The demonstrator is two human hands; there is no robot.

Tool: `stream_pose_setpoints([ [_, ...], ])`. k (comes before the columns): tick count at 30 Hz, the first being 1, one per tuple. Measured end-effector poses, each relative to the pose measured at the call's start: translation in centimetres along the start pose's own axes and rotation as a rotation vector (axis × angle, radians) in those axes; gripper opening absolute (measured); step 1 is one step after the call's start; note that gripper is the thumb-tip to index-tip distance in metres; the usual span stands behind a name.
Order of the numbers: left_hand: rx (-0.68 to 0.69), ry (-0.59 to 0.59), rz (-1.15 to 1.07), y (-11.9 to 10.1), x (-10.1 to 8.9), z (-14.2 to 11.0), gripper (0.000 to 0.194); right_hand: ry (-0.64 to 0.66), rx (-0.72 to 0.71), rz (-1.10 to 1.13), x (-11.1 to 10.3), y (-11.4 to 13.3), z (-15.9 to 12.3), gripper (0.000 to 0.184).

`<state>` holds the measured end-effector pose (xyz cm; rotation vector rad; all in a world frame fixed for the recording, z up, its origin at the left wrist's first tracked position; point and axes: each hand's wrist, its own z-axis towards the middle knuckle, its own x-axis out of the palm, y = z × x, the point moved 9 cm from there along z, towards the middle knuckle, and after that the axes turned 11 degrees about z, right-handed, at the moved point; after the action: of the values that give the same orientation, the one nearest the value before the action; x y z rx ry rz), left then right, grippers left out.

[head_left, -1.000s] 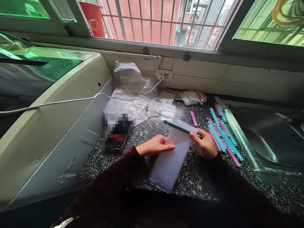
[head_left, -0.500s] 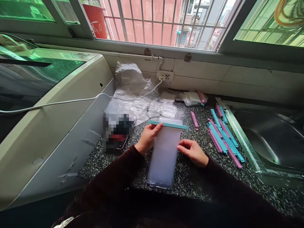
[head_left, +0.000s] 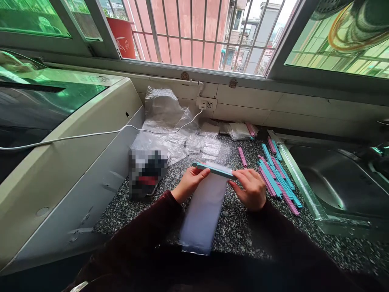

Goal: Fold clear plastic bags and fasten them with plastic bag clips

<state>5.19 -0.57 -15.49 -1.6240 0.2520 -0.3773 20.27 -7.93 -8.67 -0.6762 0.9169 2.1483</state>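
A long frosted plastic bag (head_left: 203,211) lies on the speckled stone counter (head_left: 243,227), pointing away from me. A teal sealing clip (head_left: 214,169) runs across its far end. My left hand (head_left: 190,182) pinches the clip's left end, thumb on top. On the clip's right end my right hand (head_left: 249,188) presses down with closed fingers. Both hands meet at the top of the bag.
A heap of teal and pink clips (head_left: 278,174) lies right of my hands, one pink clip (head_left: 242,156) apart from it. Clear bags (head_left: 170,129) pile at the back by a wall socket (head_left: 206,104). A steel sink (head_left: 340,182) is at right, a white appliance (head_left: 60,162) at left.
The clip went from my right hand onto the bag's far end. My left hand moved up to its left end, then my right hand rose from the bag's side to its right end.
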Motion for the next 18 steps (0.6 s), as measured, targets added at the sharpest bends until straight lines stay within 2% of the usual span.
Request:
stream_pose_setpoints([
  [3, -0.036, 0.040, -0.033, -0.1, 0.6, -0.4, 0.043, 0.059, -0.077, -0.155, 0.0, 1.0, 0.5, 0.019],
  [5, -0.059, 0.156, 0.003, -0.3, 1.8, -0.9, 0.042, 0.046, -0.097, -0.264, -1.1, 0.7, 1.4, 0.021],
  [7, -0.114, 0.333, 0.087, -0.2, 3.4, -1.5, 0.040, 0.018, -0.075, -0.364, -2.8, -0.6, 2.8, 0.022],
  [9, -0.167, 0.423, 0.170, -0.1, 4.3, -1.3, 0.034, -0.005, -0.021, -0.431, -4.6, -2.8, 4.5, 0.023],
  [10, -0.181, 0.414, 0.203, -0.3, 4.3, -0.7, 0.030, 0.000, 0.011, -0.448, -5.2, -4.2, 5.4, 0.025],
  [12, -0.177, 0.323, 0.257, -0.9, 4.1, 1.7, 0.021, -0.007, 0.106, -0.485, -6.4, -7.4, 6.8, 0.026],
  [16, -0.125, 0.014, 0.431, -3.2, 3.0, 8.8, 0.005, 0.033, 0.405, -0.558, -7.6, -14.5, 8.3, 0.028],
  [18, -0.082, -0.068, 0.448, -4.1, 3.3, 12.4, 0.006, 0.066, 0.586, -0.547, -7.9, -18.0, 8.3, 0.029],
])
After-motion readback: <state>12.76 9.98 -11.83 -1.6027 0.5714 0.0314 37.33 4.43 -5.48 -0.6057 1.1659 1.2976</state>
